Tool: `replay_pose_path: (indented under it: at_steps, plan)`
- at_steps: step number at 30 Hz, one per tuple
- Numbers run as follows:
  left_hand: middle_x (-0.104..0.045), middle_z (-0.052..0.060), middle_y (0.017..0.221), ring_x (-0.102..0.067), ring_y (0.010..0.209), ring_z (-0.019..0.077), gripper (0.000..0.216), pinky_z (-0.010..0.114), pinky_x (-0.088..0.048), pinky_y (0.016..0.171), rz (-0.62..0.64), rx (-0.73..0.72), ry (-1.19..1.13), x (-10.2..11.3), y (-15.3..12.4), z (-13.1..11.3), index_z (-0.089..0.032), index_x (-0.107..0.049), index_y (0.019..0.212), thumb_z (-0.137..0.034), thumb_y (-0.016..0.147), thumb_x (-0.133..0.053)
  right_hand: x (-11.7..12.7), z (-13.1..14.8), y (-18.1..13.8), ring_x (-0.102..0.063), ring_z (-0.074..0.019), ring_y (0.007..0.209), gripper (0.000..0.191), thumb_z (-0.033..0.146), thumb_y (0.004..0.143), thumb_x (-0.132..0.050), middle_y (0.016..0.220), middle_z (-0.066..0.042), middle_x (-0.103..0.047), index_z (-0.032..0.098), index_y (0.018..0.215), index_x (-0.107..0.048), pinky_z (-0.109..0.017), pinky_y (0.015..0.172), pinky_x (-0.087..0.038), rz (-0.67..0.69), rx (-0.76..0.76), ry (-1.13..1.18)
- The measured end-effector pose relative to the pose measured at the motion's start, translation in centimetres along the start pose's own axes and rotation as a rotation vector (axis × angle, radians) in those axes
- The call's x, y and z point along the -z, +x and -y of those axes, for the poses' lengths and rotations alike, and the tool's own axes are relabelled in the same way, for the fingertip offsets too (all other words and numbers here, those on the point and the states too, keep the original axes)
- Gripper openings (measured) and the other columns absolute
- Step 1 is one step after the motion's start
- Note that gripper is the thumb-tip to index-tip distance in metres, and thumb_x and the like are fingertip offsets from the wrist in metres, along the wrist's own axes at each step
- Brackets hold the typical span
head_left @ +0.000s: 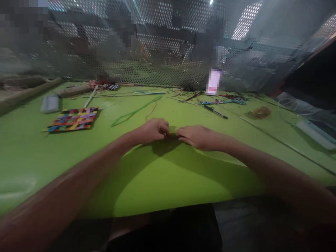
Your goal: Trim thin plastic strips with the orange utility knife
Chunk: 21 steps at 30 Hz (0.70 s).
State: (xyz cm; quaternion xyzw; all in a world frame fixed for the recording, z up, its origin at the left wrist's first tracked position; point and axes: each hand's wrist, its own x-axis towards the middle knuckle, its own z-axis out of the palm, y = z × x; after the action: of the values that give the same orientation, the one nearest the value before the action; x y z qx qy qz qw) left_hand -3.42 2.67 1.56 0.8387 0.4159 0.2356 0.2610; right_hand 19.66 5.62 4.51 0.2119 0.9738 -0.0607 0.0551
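Over the middle of the green table [147, 182], my left hand [154, 131] is closed, its fingers curled in a pinch. My right hand [198, 136] faces it a short gap away, fingers pressed together and pointing left. Something small and dark lies at the fingertips of both hands, too small and dim to name. Behind my left hand runs a thin pinkish cord [151, 112]; whether the hand holds its end is hidden. Just beyond lies a loop of green strip [131, 114].
A colourful woven mat [75, 119] and a pale box [49, 104] lie at the left. Beyond my right hand are a black pen [215, 112], a blue braided cord [223, 102] and a lit phone [214, 82]. A long thin stick [286, 144] and a white case [316, 134] lie right. Perforated metal stands behind.
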Motion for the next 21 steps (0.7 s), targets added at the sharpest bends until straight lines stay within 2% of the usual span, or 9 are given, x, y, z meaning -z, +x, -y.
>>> replay_pose_path:
  at_steps: [4, 8, 16, 21]
  plan:
    - [-0.068, 0.003, 0.075, -0.06, 0.077, 0.0162, 0.012, 0.026, -0.045, 0.07, 0.003, -0.013, -0.025, 0.0, -0.1, 0.1, -0.019, -0.081, 0.078, -0.019, 0.079, -0.069, -1.8, 0.0, 0.4, -0.061, -0.02, 0.092, 0.023, 0.027, 0.103, -0.046, 0.103, -0.01, -0.068, 0.015, 0.108, -0.066, -0.029, 0.08, -0.043, -0.127, 0.058, -0.094]
    - [-0.068, 0.003, 0.076, -0.061, 0.077, 0.0164, 0.012, 0.027, -0.045, 0.071, 0.01, -0.009, -0.029, 0.0, -0.2, 0.1, -0.02, -0.081, 0.081, -0.026, 0.081, -0.071, -3.0, -0.2, 0.3, -0.061, -0.0183, 0.089, 0.024, 0.027, 0.105, -0.043, 0.103, -0.007, -0.068, 0.018, 0.108, -0.065, -0.027, 0.077, -0.042, -0.171, 0.058, -0.066]
    - [-0.067, 0.002, 0.076, -0.06, 0.071, 0.0141, 0.011, 0.026, -0.044, 0.068, 0.001, 0.006, -0.059, 0.2, -0.4, -0.4, -0.018, -0.079, 0.078, -0.024, 0.081, -0.07, -2.4, 0.8, 0.0, -0.059, -0.0176, 0.078, 0.02, 0.024, 0.101, -0.047, 0.099, -0.007, -0.069, 0.019, 0.106, -0.065, -0.026, 0.067, -0.036, -0.115, -0.05, 0.026]
    - [-0.067, 0.002, 0.074, -0.06, 0.07, 0.0144, 0.014, 0.026, -0.044, 0.066, 0.001, 0.014, -0.06, 0.2, -0.5, -0.4, -0.016, -0.077, 0.079, -0.028, 0.082, -0.071, -2.1, 1.4, 0.4, -0.059, -0.0181, 0.074, 0.021, 0.025, 0.101, -0.045, 0.094, -0.009, -0.07, 0.017, 0.106, -0.064, -0.027, 0.063, -0.034, -0.058, -0.124, -0.03]
